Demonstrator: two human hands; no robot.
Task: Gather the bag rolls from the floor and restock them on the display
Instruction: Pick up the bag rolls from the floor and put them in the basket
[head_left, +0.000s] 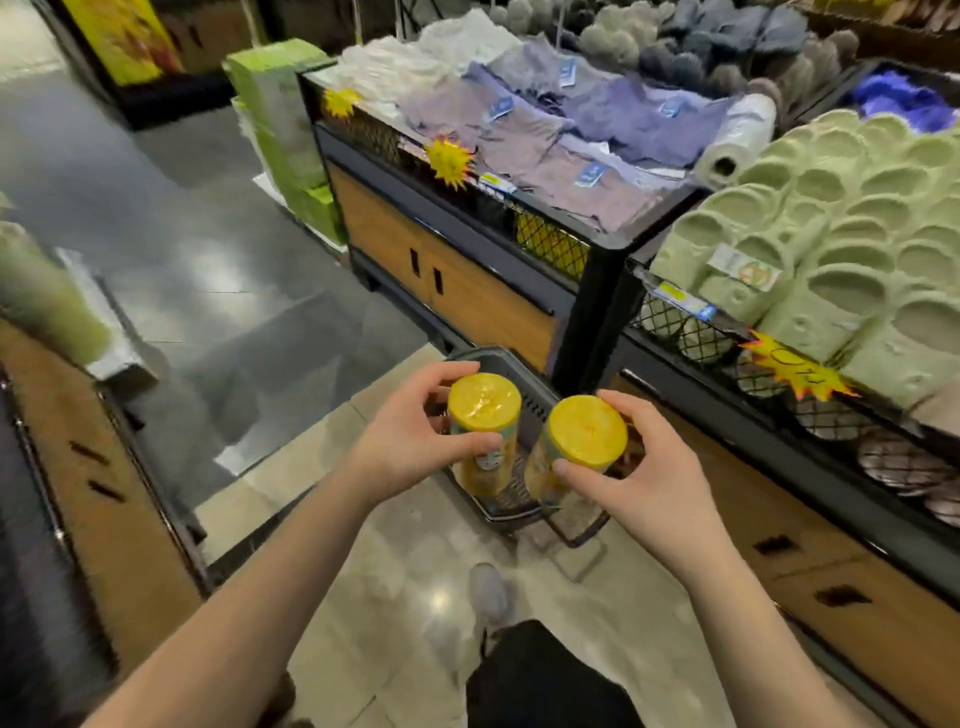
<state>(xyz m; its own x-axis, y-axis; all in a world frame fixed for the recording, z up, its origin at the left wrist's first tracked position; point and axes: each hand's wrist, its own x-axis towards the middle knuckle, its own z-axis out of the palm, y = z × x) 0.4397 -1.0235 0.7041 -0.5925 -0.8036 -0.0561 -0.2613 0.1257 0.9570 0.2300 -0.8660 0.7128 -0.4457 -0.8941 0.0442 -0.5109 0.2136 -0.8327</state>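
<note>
The left hand (415, 441) and right hand (649, 478) each pinched a yellow bag roll (483, 415) (582, 436) by its top rim above the floor basket (540, 410), so either could probably slip from that shallow fingertip grip.

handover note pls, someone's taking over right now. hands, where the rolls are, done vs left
Left hand: holds one yellow bag roll upright, fingers around its top end.
Right hand: holds a second yellow roll the same way.
Both rolls are held over the grey basket on the floor, beside the display bins.
Done: two rolls picked up.
Left: neither is on a display yet. The rolls hide much of the basket, so I can't tell if more remain in it. Check it after placing these.
</note>
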